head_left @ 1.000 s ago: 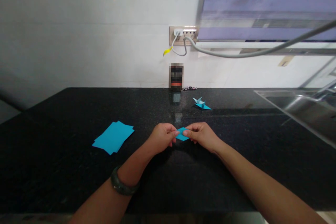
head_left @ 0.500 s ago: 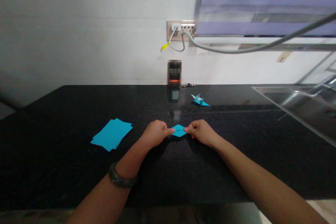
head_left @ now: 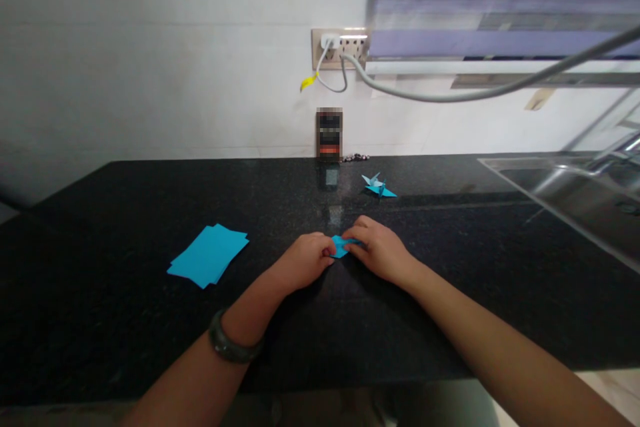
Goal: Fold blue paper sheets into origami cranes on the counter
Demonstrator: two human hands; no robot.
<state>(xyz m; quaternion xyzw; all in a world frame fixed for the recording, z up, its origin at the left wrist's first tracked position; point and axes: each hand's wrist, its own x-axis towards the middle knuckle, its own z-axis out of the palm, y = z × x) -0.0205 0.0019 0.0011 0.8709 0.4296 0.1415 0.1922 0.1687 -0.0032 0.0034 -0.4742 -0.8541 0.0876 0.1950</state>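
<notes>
Between my hands is a small folded piece of blue origami paper [head_left: 339, 248], just over the dark countertop [head_left: 320, 333]. My left hand [head_left: 309, 259] grips its left corner, with the fingers curled in and the thumb side toward the paper. On the opposite side, my right hand [head_left: 376, 244] pinches the right part with thumb and fingers, hiding some of it. To the left lies a stack of blue paper sheets [head_left: 209, 255], slightly fanned. Farther back stand folded paper cranes, a pale one [head_left: 373, 180] and a brighter blue one [head_left: 383, 191].
A phone-like upright object [head_left: 329, 135], its front blurred out, leans on the wall beside a beaded string [head_left: 357, 157]. A grey cable [head_left: 440, 97] runs from the wall socket [head_left: 340, 48] to the right. The metal sink [head_left: 590, 193] is at the right.
My right hand has shifted its fingers over the paper's right side and covers more of it. My left fingers have curled round the left corner. The view has tilted slightly.
</notes>
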